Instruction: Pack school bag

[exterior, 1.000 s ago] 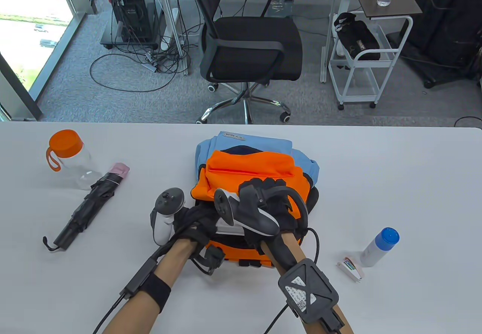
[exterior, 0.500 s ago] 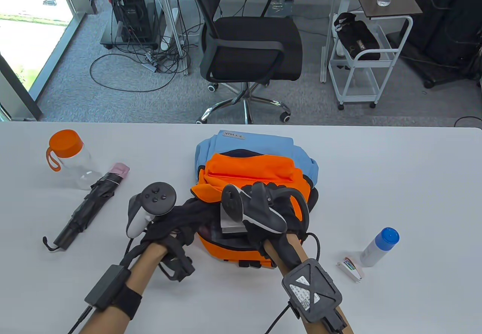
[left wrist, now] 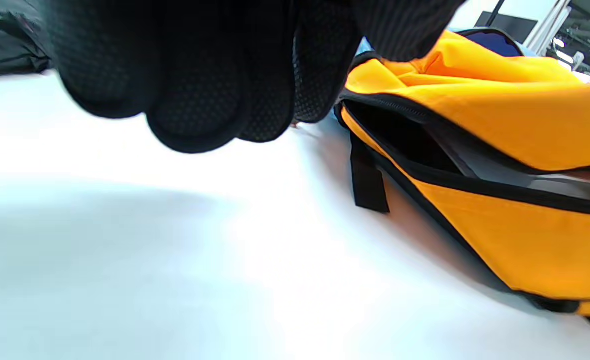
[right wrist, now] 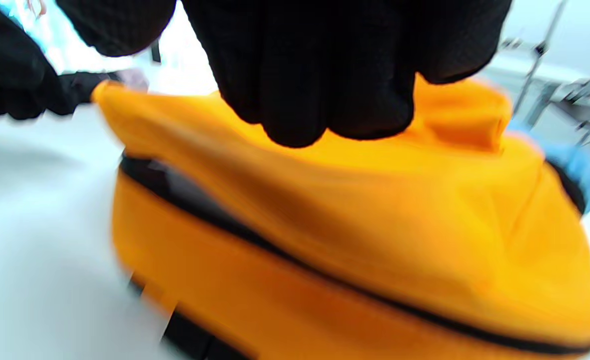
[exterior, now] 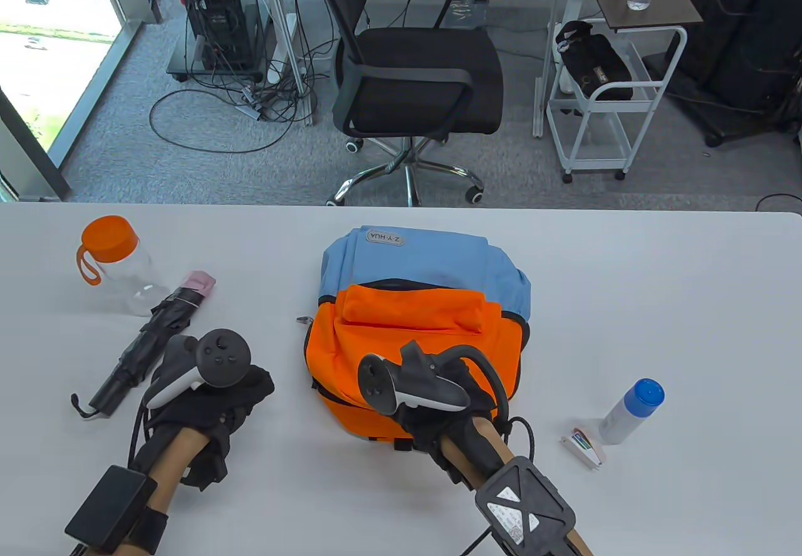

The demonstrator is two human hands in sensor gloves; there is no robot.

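Table view shows the school bag (exterior: 416,330) lying flat in the middle of the white table (exterior: 689,299), its orange front panel nearer and its light blue part farther. The right hand (exterior: 438,405) sits on the near right part of the orange panel, but the tracker on its back hides the fingers there, so this view alone does not give its hold. The left hand (exterior: 207,405) is off the bag, to its left, above bare table near the folded black umbrella (exterior: 144,346); its fingers too are mostly hidden under the tracker.

Right wrist view, blurred, supplies what is missing: the gloved fingers (right wrist: 324,75) curl down onto the top of the orange fabric, bunched together; whether they pinch the cloth or only press on it cannot be told. It also shows a dark zip line running along the bag's side below the flap.

Left wrist view shows the left fingers (left wrist: 200,85) loosely curled, holding nothing, hanging above the white surface just left of the bag. Only here is the bag's opening plain: the zip gapes, with a dark interior and something grey inside.

Farther left in the table view stands a clear bottle with an orange lid (exterior: 116,264), beside the umbrella. At the right, well apart from the bag, lie a white bottle with a blue cap (exterior: 630,412) and a small white tube (exterior: 583,446) just beside it.
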